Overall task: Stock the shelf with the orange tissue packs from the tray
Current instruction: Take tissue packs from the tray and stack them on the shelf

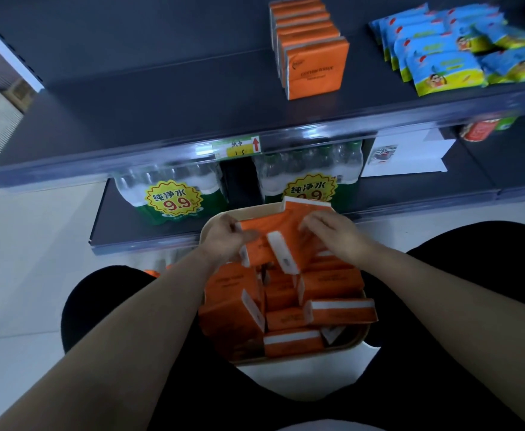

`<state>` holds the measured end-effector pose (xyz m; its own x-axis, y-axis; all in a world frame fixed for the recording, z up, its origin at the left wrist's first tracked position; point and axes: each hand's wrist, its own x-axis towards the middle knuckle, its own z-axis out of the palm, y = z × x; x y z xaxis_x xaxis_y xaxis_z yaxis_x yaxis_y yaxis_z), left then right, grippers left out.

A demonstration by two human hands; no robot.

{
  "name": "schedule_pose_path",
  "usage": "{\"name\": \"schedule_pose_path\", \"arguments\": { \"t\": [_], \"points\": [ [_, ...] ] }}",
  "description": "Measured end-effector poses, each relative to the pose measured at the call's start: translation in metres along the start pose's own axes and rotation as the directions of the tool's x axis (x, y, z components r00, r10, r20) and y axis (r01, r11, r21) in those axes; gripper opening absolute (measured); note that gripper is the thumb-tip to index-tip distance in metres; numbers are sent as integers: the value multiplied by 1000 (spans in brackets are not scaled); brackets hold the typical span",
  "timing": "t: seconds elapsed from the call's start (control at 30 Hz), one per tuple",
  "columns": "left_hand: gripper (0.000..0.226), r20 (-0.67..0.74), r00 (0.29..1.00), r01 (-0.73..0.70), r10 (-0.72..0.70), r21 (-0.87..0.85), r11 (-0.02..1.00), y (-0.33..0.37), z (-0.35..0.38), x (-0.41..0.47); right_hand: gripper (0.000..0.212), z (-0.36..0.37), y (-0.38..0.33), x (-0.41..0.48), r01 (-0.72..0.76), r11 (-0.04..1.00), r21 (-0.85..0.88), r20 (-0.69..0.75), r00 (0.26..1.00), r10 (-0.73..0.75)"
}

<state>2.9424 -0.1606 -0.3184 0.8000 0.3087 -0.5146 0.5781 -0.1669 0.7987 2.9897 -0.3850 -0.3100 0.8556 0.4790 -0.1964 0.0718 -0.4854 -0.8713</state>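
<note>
A beige tray [353, 345] sits on my lap, piled with several orange tissue packs [332, 309]. Over its far end, both hands hold a bundle of orange packs [281, 241]. My left hand [225, 237] grips the bundle's left side, thumb on top. My right hand [332, 233] curls over its right side. On the dark upper shelf [161, 113] a row of orange tissue packs [312, 54] stands upright, one behind another.
Blue and yellow snack bags [460, 48] lie on the same shelf to the right of the orange row. Below it, shrink-wrapped water bottle packs [174, 194] with yellow 9.9 price stickers stand on the lower shelf. A price tag [239, 147] hangs on the shelf edge.
</note>
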Motion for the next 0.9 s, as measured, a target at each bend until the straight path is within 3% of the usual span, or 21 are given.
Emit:
{"name": "schedule_pose_path", "arguments": {
  "t": [0.03,0.2,0.3,0.4,0.5,0.7,0.8,0.9],
  "points": [
    [17,-17,1000,2,-2,-15,1000,-1,-1,-1,10,1,3,2,0,1000,-30,22,1000,1],
    [7,13,1000,27,-27,-4,1000,-7,-8,-6,84,3,15,15,78,886,-457,27,997,-74],
    [8,21,1000,14,-15,12,1000,-8,-10,-6,95,5,15,26,119,831,-544,117,991,-66],
    [7,31,1000,5,-6,18,1000,-11,-13,-5,95,8,11,31,112,804,-585,173,985,-12],
    [10,11,1000,-13,13,-25,1000,-12,-15,-5,88,5,3,30,35,795,-605,94,995,28],
    [20,-39,991,-131,127,-131,983,6,-16,-7,48,-12,-6,18,-48,956,-289,91,993,77],
    [29,-106,967,-248,232,-177,952,37,-15,-4,43,-38,-20,15,-42,991,-123,-39,999,37],
    [18,-217,916,-382,337,-218,898,82,-6,-2,44,-73,-31,17,11,996,-87,-245,969,-32]
  ]
}}
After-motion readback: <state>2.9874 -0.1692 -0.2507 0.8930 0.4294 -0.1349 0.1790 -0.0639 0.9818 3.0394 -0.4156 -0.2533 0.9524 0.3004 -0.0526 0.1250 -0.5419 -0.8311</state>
